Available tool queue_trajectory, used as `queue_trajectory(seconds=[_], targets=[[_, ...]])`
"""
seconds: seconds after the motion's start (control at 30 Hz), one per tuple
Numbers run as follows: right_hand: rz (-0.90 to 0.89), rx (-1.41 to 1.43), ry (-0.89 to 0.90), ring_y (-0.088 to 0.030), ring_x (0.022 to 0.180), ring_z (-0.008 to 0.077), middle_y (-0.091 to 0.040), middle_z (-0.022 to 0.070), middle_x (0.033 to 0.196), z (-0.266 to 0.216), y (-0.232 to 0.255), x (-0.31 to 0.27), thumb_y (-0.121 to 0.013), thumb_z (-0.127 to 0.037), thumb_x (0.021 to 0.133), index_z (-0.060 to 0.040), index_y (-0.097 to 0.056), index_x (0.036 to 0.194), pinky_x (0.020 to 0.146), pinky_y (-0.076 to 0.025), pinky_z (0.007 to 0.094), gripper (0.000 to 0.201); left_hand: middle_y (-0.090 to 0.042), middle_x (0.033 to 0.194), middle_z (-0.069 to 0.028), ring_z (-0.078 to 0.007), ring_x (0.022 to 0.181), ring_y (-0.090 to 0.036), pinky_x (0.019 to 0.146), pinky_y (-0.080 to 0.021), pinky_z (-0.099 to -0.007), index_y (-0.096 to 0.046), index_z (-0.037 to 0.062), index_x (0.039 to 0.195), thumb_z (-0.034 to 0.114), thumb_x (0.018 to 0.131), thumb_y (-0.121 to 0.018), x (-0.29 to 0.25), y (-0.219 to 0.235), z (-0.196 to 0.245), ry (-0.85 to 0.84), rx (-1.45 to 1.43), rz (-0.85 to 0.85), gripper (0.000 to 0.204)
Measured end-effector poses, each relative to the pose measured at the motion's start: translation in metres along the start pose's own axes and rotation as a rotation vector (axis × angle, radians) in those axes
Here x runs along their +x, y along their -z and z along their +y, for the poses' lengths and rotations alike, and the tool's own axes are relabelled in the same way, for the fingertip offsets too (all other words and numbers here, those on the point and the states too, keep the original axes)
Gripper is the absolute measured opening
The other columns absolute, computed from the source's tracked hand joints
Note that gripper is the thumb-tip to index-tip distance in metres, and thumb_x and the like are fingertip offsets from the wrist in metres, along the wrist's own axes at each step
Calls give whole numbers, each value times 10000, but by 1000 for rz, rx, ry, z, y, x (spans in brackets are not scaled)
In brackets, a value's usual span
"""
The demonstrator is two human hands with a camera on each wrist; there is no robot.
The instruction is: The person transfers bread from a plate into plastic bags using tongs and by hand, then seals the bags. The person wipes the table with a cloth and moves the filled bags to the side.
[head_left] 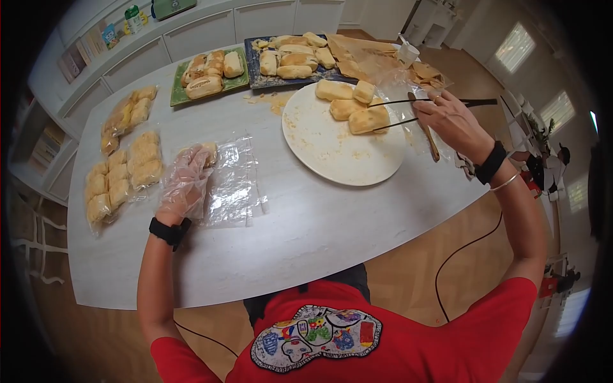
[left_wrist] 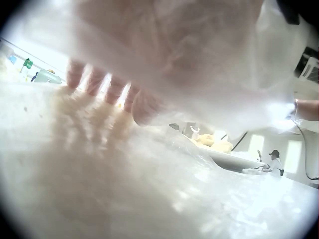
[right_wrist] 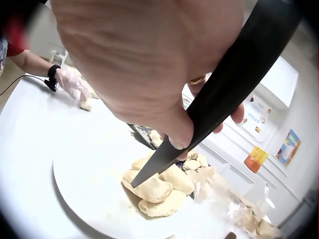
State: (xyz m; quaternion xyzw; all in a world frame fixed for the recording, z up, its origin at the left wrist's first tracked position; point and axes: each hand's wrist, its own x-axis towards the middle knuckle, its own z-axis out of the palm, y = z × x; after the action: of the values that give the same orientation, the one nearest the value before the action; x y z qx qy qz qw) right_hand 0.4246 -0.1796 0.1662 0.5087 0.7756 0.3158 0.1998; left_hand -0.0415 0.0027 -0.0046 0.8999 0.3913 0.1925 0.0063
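My right hand [head_left: 452, 121] holds long black tongs [head_left: 399, 101]. The tongs' spread arms reach over a small pile of bread rolls [head_left: 369, 119] on a large round white plate [head_left: 300, 150], and one tip lies at the front roll. In the right wrist view, a tong tip overlaps a roll [right_wrist: 149, 189]. My left hand [head_left: 185, 175], in a clear plastic glove, grips a bread roll [head_left: 209, 153] that is mostly hidden by the fingers. Beside it lies a flat clear plastic bag [head_left: 233, 185]. In the left wrist view, the gloved fingers [left_wrist: 94, 82] point down close to the tabletop.
Several bagged rolls [head_left: 118, 182] lie at the left, with another bag [head_left: 128, 115] behind. A green tray [head_left: 175, 96] and a dark blue tray [head_left: 255, 80] of bread stand at the back. Brown paper [head_left: 364, 54] and a wooden-handled utensil [head_left: 429, 137] lie right of the plate.
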Motion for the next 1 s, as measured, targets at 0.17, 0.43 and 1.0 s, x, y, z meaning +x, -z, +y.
queue_trajectory(seconds=[0.17, 0.43, 1.0], targets=[[-96, 41, 27, -545, 949, 200, -557, 38, 860, 1, -4, 36, -597, -81, 766, -73, -613, 709, 856, -421, 330, 60, -539, 1342, -98, -327, 1217, -499, 1025, -433, -405, -567, 102, 1261, 147, 852, -617, -1, -3, -3, 8, -32, 12, 415], [-108, 66, 41, -558, 920, 205, -576, 37, 976, -10, -4, 46, -595, -72, 790, -83, -635, 752, 821, -442, 333, 56, -522, 1366, -92, -332, 1243, -483, 1045, -416, -419, -559, 114, 1270, 143, 843, -623, -2, -4, -5, 44, -22, -23, 433], [52, 668, -273, -620, 994, 332, -643, 119, 1131, -47, -21, -7, -632, 23, 797, 6, -634, 952, 842, -505, 400, 155, -588, 1019, -134, -288, 939, -599, 815, -509, -372, -515, 217, 1356, 60, 866, -540, -17, 33, 11, -189, 5, -113, 515]])
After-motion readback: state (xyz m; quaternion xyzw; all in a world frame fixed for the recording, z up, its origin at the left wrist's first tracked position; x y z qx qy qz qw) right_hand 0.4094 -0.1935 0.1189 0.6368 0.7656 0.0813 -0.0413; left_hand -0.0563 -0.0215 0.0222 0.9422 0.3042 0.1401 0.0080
